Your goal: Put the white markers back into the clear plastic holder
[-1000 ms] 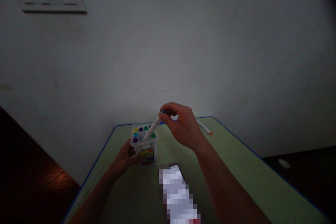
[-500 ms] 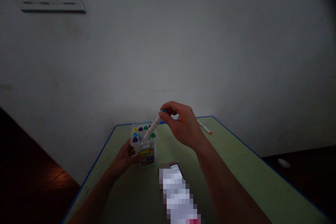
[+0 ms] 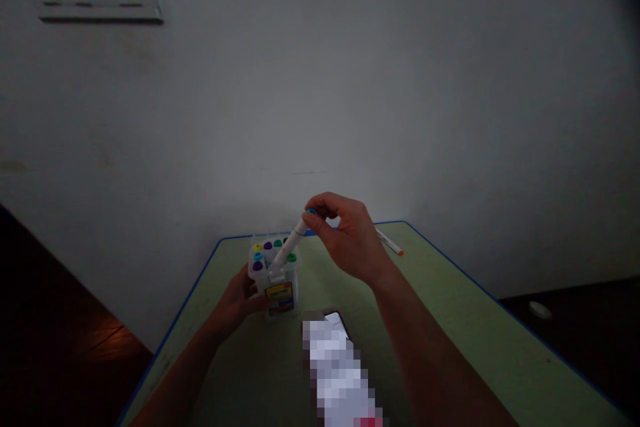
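A clear plastic box [image 3: 295,290] on the green table holds several markers with yellow, purple, blue and green caps. My left hand [image 3: 245,300] grips the box from its left side, the fingers around its lower part. Pinched between the fingers of my right hand [image 3: 345,233] is the blue-capped end of a white marker [image 3: 290,243]. This marker is tilted, its lower end inside the box's near side and its top leaning right. Another white marker with an orange end [image 3: 393,243] lies on the table beyond my right wrist.
A phone [image 3: 337,325], mostly pixelated, lies on the green table [image 3: 465,347] near its front, between my forearms. A pale wall rises behind the table's blue edge. A white object [image 3: 540,310] sits at the far right, beyond the table.
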